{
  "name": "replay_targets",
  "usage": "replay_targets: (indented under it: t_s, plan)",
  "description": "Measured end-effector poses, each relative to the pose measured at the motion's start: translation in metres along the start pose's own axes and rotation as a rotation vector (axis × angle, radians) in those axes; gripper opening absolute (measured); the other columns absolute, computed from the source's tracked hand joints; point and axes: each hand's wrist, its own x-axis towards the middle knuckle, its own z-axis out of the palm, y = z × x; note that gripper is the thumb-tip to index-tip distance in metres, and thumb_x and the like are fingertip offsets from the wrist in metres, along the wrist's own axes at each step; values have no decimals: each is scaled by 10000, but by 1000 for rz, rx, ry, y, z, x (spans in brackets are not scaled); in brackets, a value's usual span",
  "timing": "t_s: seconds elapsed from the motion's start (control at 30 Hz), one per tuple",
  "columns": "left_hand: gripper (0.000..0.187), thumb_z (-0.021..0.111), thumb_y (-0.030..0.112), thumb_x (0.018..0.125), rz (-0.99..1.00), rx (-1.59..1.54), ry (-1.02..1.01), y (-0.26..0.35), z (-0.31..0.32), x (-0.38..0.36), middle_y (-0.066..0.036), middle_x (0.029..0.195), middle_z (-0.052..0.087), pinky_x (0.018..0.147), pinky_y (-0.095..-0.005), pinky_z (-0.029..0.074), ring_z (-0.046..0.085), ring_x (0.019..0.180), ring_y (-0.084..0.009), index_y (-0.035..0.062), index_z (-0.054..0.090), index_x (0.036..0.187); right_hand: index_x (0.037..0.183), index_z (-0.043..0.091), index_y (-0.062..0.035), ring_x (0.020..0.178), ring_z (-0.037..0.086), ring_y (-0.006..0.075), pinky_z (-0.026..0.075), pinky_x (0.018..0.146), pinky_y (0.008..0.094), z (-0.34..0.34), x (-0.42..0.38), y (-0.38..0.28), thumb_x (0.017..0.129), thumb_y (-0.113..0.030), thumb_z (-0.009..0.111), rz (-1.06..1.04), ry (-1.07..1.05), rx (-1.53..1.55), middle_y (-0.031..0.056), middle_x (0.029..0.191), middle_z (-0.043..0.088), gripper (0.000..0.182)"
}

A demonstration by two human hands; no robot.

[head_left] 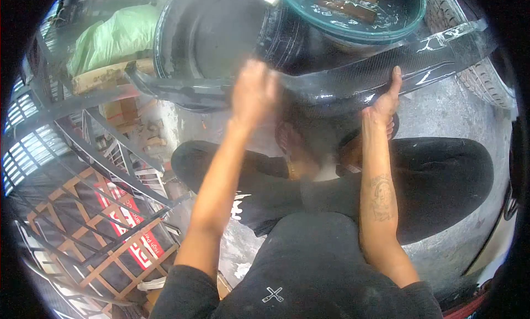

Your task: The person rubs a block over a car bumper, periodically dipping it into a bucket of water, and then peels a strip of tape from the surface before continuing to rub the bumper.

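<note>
A long, curved, wet carbon-fibre panel [342,84], dark with a visible weave, lies across the view above my crossed legs. My right hand [383,106] grips its lower edge, thumb up against the face and fingers underneath. Motion blurs my left hand [254,95], which is curled closed over the narrower left part of the panel. Whatever lies under its fingers is hidden. Behind the panel stands a green basin [309,23] of water, with brown blocks [350,4] in it.
A tyre [165,43] lies behind the panel at left, another tyre [486,84] at right. A pale green bag [118,34] sits at upper left. Dark curved strips [99,148] and a metal rack [83,230] crowd the left side. My bare foot [298,148] rests below the panel.
</note>
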Motion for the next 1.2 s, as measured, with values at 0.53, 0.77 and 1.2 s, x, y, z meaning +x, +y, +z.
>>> replay_targets:
  t_s: [0.53,0.77,1.2]
  plan:
    - [216,667,177,1018,84,0,84,-1,7,-2,-226,966,548,789,-541,487,593,892,-463,0,552,970,1262,668,174,1019,725,268,594,930,350,-3,3,-2,872,-478,856,-3,-7,14,201,1211,733,783]
    - [215,669,178,1009,11,-101,-9,36,2,-9,-232,979,546,812,-548,477,587,912,-473,1,552,978,1280,641,193,1044,723,271,597,942,371,-3,4,-2,857,-491,866,-32,10,-6,211,1239,716,835]
    - [223,654,189,1034,-41,-26,119,23,18,3,-245,988,557,809,-551,482,583,913,-496,1,549,973,1254,671,157,1005,727,262,605,901,376,3,-2,-5,878,-421,865,-23,-43,109,189,1211,732,716]
